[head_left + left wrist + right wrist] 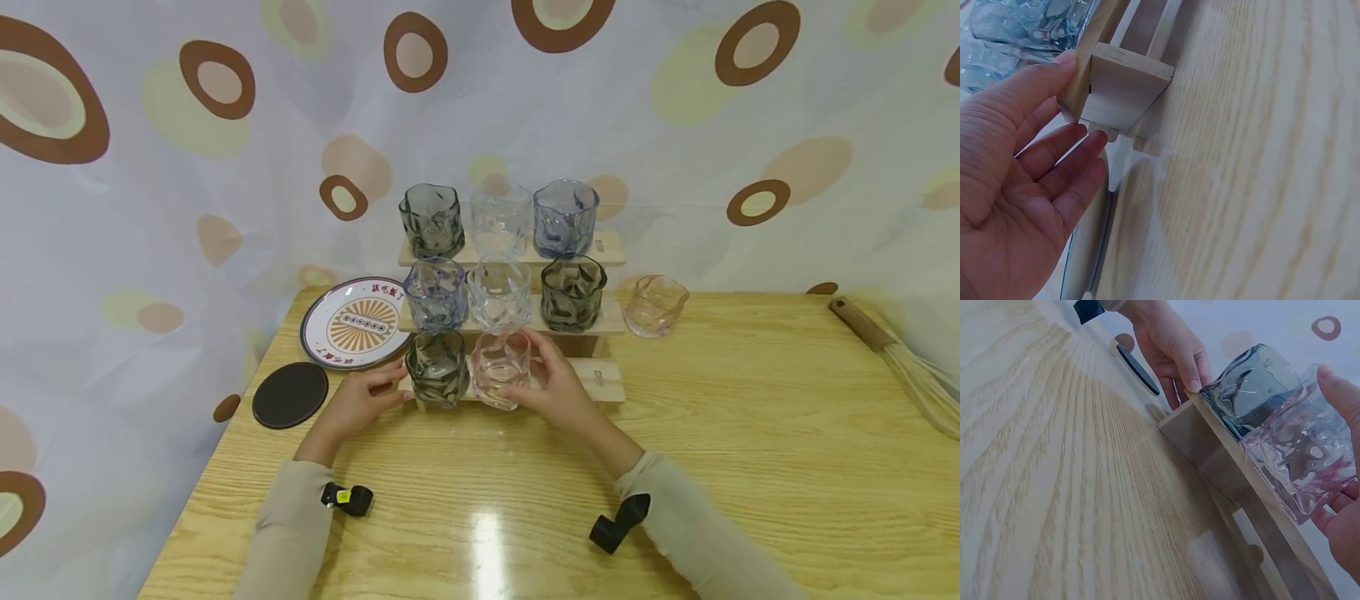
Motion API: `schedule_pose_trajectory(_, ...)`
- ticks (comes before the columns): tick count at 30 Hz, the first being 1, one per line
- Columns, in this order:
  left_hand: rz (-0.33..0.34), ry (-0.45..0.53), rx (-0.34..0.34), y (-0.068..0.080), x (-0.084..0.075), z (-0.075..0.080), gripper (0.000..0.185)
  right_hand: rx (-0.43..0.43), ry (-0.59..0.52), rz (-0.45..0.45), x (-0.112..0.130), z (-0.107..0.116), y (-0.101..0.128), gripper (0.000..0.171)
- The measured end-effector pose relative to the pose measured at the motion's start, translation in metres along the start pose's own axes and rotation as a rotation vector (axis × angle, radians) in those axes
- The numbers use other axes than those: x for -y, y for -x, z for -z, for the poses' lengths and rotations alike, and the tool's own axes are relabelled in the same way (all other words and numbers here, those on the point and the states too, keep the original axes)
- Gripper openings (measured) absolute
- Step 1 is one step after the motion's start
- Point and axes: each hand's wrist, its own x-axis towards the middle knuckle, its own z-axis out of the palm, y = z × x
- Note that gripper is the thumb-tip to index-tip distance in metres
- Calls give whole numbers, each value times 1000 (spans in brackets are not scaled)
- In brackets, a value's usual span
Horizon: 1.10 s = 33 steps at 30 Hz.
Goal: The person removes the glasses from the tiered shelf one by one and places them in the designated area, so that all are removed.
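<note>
The right hand (558,387) is curled around a pink glass (500,368), the thumb at its far side and the fingers wrapped across its right and near faces, as is confirmed in the right wrist view, where the pink glass (1300,465) is seen cradled between thumb and fingertips. The left hand (356,404) is held with its fingers straight and slightly spread, the tips laid against the left end of the wooden rack (603,379); in the left wrist view the fingers (1054,156) are seen touching the end block of the rack (1122,90) without closing round it. The pink glass stands on the lowest, nearest step, just beside a smoky grey glass (437,367) at its left. The glass is judged rigid, fragile and slippery on its wavy faces, probably fairly weighty, so it is best taken round the body rather than by the rim. On the two farther steps six more glasses are ranged. A second pink glass (656,305) stands on the tabletop (750,467) to the right of the rack, and a patterned plate (352,323) and a dark coaster (290,395) lie to the left.
</note>
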Motion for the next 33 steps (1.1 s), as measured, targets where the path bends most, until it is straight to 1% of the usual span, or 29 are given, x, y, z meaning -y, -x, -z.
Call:
schedule_pose_trajectory(5,4,-4,1,0,-1,0,52,-22,12,3,-1,-4,-1,81)
schedule_pose_trajectory(10,13,-5,3,0,1,0,52,-23,17,-11,0,-5,-2,80)
schedule_pose_trajectory(16,-4,-8,5,-1,1,-1,52,-31,-20,-8,1,-4,-2,78)
schedule_pose_trajectory(23,17,-8,1,0,4,0,51,-23,-42,-6,0,-5,-2,77)
schedule_pose_trajectory(33,16,3,6,-1,3,-1,52,-35,-60,15,0,-2,4,78)
